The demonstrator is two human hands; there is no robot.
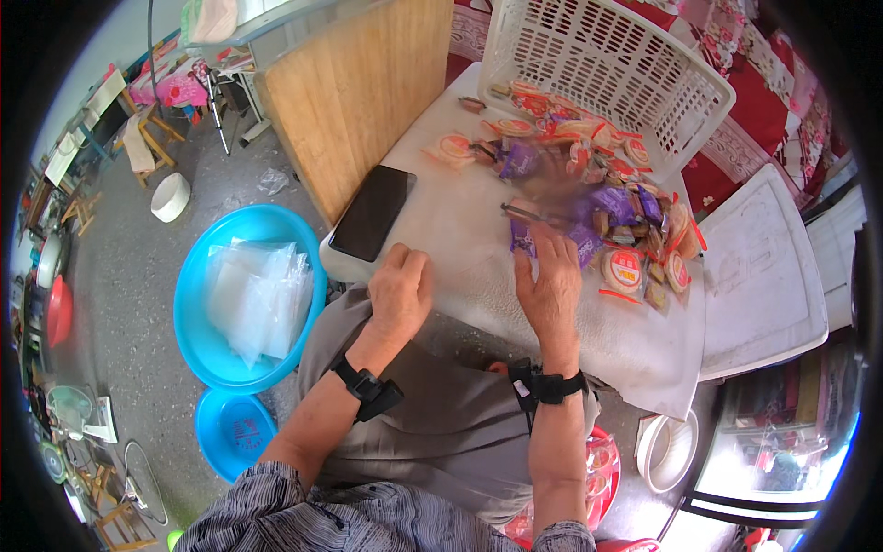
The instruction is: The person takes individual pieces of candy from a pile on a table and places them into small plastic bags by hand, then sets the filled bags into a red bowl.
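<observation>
My left hand [402, 290] is curled into a loose fist at the near edge of the white-covered table [469, 294]; nothing shows sticking out of it. Just beyond it lies a black smartphone [372, 213]. My right hand [550, 285] reaches forward with its fingers extended and its thumb apart, the fingertips at the near edge of a heap of snack packets. Purple wrapped packets [585, 241] lie right at those fingertips. Farther right are clear packets with red edges [622, 273] and small brown wrapped pieces [655, 294]. The heap's middle is blurred.
A white plastic basket [607, 55] lies tipped behind the heap. A wooden board [359, 92] stands left of the table. Below left, a blue basin [187, 304] holds clear plastic bags [262, 299], beside a smaller blue basin [225, 451]. A white foam lid [768, 276] is at right.
</observation>
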